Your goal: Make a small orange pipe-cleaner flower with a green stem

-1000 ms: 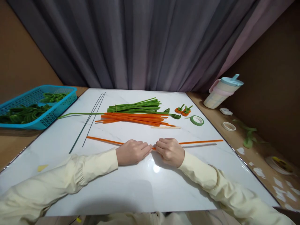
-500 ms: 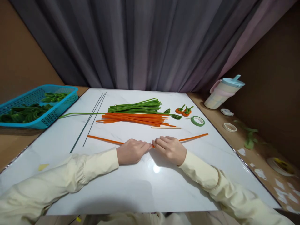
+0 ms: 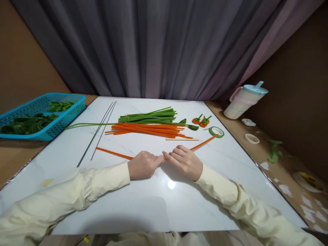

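Both hands pinch the middle of one orange pipe cleaner (image 3: 114,152) over the white tabletop (image 3: 143,212). My left hand (image 3: 145,165) is closed on it, with its left part running out to the left. Close beside it, fingertips almost touching, my right hand (image 3: 184,162) is closed on the same piece, whose right part slants up to a roll of green tape (image 3: 219,132). Behind the hands lie a bundle of orange pipe cleaners (image 3: 146,129) and a bundle of green ones (image 3: 148,117). A thin wooden stick (image 3: 181,139) lies in front of the orange bundle.
A blue basket (image 3: 52,131) with green leaf shapes stands at the left, near thin dark wires (image 3: 96,135). Two small orange and green pieces (image 3: 204,122) lie at the back right. Beyond the tabletop's right edge are a tumbler (image 3: 242,102) and a white tape roll (image 3: 251,138).
The right part of the held orange pipe cleaner has swung upward, away from me, to the green tape. My right hand's fingers have shifted slightly; my left hand has barely moved.
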Action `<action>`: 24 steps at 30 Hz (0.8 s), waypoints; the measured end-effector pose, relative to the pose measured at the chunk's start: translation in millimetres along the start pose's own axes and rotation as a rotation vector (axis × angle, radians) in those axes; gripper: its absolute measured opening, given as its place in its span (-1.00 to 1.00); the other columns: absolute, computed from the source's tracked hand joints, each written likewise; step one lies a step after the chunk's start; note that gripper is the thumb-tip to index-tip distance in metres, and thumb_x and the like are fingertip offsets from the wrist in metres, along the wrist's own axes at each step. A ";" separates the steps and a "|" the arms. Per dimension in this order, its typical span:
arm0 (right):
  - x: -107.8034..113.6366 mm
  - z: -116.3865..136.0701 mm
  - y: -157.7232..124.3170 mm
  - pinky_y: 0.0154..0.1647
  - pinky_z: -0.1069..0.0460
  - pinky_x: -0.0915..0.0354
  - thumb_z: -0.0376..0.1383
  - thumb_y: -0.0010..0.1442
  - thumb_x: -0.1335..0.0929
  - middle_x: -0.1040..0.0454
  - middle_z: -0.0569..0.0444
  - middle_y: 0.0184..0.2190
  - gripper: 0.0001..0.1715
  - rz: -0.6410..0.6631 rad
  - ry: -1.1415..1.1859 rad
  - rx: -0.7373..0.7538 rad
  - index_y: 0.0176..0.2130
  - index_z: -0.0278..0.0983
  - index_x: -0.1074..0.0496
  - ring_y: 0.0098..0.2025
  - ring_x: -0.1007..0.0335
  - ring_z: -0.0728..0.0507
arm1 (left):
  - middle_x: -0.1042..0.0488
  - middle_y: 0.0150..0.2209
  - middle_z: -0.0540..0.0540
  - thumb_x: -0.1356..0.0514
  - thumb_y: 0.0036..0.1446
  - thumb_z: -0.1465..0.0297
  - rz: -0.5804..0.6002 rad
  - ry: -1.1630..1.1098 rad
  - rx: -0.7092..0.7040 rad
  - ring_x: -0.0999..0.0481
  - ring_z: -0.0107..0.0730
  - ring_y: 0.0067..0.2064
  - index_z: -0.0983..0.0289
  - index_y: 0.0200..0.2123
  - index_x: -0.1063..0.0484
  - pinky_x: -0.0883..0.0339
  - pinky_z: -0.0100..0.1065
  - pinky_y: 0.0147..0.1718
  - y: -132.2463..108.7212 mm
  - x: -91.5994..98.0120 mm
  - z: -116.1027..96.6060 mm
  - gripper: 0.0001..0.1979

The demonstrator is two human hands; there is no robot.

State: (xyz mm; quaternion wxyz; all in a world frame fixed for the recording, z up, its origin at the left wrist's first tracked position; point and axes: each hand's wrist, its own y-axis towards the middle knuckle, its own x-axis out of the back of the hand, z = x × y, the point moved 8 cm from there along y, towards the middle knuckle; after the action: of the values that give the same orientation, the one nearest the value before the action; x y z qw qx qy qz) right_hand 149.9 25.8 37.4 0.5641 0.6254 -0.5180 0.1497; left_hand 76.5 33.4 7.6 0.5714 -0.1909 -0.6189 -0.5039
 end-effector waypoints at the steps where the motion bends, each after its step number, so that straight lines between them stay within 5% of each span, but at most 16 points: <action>1: 1.9 0.8 1.3 -0.33 -0.03 -0.17 -0.50 0.25 -0.16 -0.43 0.01 -0.50 -0.78 -0.014 0.005 0.000 -0.17 -0.41 -0.33 -0.40 -0.27 -0.09 | -0.37 -0.64 -0.01 0.10 0.06 0.60 0.007 -0.004 -0.006 -0.39 -0.36 -0.63 0.37 -0.23 -0.22 -0.18 -0.37 -0.67 -0.4 -0.9 0.1 -0.79; 8: 8.0 4.0 3.0 -0.19 -0.06 -0.25 -0.54 0.22 -0.16 -0.45 -0.02 -0.47 -0.76 -0.079 0.004 -0.023 -0.17 -0.42 -0.33 -0.32 -0.31 -0.11 | -0.38 -0.63 -0.01 0.09 0.13 0.56 -0.032 0.016 -0.007 -0.40 -0.38 -0.63 0.36 -0.25 -0.23 -0.17 -0.38 -0.66 1.9 3.7 -1.2 -0.84; 15: 0.4 4.9 0.4 -0.01 -0.08 -0.24 -0.55 0.24 -0.08 -0.41 0.06 -0.56 -0.69 -0.032 0.037 -0.049 -0.30 -0.37 -0.32 -0.48 -0.28 -0.05 | -0.36 -0.68 -0.04 0.13 0.29 0.38 -0.072 0.024 0.042 -0.38 -0.42 -0.67 0.33 -0.33 -0.27 -0.10 -0.41 -0.68 4.6 8.5 0.8 -0.75; 24: 4.1 -7.8 -1.7 -0.15 -0.04 -0.23 -0.49 0.25 -0.16 -0.38 0.07 -0.57 -0.79 -0.049 -0.033 -0.090 -0.31 -0.35 -0.34 -0.41 -0.25 -0.06 | -0.32 -0.70 -0.08 0.15 0.29 0.44 -0.052 -0.028 0.082 -0.34 -0.47 -0.69 0.32 -0.31 -0.25 -0.06 -0.45 -0.69 4.5 9.0 4.7 -0.78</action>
State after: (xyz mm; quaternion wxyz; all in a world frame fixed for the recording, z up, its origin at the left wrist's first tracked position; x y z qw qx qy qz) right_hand 156.1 30.3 42.1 0.5864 0.6142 -0.5182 0.1019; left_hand 75.2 36.2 18.3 0.5567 -0.1580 -0.6518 -0.4901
